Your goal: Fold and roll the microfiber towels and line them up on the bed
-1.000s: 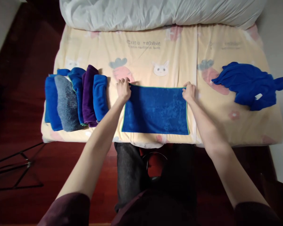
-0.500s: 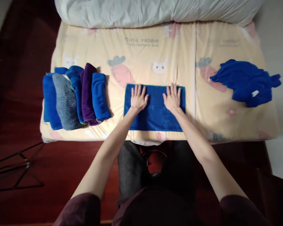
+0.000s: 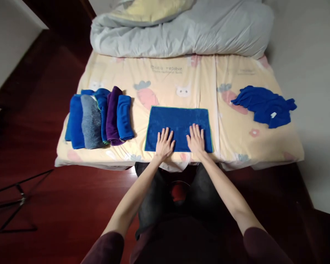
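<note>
Head view, only view. Blue towel (image 3: 178, 119) with thin green edging lies flat on the bed (image 3: 165, 96), middle of the scene, close to the near side. Left hand (image 3: 165, 144) palm down on its near half, left of centre; fingers straight and a bit spread, gripping nothing. Right hand (image 3: 196, 141) same pose, right of centre on the near half; fingers extended, slightly apart, nothing pinched. Bare towel shows between the two hands; both wrists are around its near edge.

Change: half a second ago both hands lie by the towel's far edge, now they're down at the near part. One second ago the fingers are at the two far corners; now they're off those corners and flat. Towel stays spread out, same spot on the bed. Camera view shifts too: more of the grey quilt (image 3: 178, 38) shows at the far end, including a yellow patch (image 3: 151, 10).

Left side: row of rolled towels, unchanged order. Nearest the flat towel is a blue roll (image 3: 124, 118), then a purple roll (image 3: 114, 119), a green-edged blue roll (image 3: 102, 106), a fuzzy grey roll (image 3: 91, 123), more blue at the far left of the row. Right side: crumpled blue cloth (image 3: 264, 104) with white tag (image 3: 273, 115), same heap as earlier, well apart from the hands. Black stand (image 3: 22, 200) on the red floor, near left.
</note>
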`<state>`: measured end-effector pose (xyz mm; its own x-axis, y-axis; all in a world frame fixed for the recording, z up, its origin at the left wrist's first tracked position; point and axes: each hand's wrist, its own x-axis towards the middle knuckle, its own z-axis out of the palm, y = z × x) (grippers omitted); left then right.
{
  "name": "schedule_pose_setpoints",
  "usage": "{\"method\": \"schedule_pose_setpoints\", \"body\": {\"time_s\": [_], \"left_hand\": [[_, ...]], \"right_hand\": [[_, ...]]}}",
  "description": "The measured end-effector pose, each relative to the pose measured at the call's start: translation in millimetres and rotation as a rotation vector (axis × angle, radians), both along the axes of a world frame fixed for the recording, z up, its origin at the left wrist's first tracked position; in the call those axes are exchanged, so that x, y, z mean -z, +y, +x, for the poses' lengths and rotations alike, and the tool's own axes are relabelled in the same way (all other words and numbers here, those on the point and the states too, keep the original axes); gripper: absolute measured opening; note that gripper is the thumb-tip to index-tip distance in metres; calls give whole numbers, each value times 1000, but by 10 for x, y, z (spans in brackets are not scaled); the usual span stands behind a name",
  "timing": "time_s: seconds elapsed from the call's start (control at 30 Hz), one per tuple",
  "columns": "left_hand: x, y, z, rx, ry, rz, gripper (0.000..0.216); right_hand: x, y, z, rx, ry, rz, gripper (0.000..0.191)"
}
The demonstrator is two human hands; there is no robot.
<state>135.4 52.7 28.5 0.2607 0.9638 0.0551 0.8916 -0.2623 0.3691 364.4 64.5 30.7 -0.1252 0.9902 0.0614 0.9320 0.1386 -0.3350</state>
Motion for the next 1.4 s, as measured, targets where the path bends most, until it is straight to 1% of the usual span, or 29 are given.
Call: {"method": "schedule_pose_setpoints", "body": {"time_s": [0.03,0.07,0.13,0.23,0.33,0.43,0.53,0.63,0.73,0.83,0.9,1.03,1.17,1.3,1.4], "left_hand": [[1,-74,34,25,2,6,64],[5,-152,33,21,8,8,63],[16,-308,-80,-45,23,0,64],[42,-510,-421,-136,46,-21,68],[92,-666,-729,-159,68,-20,70],[141,-777,-891,-153,79,-19,68],[123,-828,-965,-140,96,-36,63],[25,-794,-1008,-109,140,-2,58],[-91,-686,-1002,-3,186,47,59],[-163,-561,-929,110,226,-10,59],[-178,-490,-859,123,257,-42,55],[-160,-374,-765,67,302,8,49],[-119,-296,-841,33,273,32,41],[-25,-294,-1051,36,130,48,36],[102,-304,-1170,10,-102,65,33]], "right_hand": [[9,-93,-86,-59,13,-5,65],[26,-190,-134,-102,23,-11,65],[67,-370,-94,-104,22,-12,66],[107,-548,200,-26,-5,-6,67],[113,-655,505,13,-36,-5,66],[116,-766,702,15,-58,-2,64],[118,-872,849,-26,-58,0,60],[90,-922,946,-57,-52,30,51],[45,-912,935,-89,-50,87,44],[27,-875,826,-125,-66,105,47],[38,-844,744,-106,-82,110,48],[89,-772,666,-17,-82,134,48],[134,-724,756,63,-16,131,44],[198,-697,950,90,175,136,41],[287,-642,1065,128,399,146,34]]}}
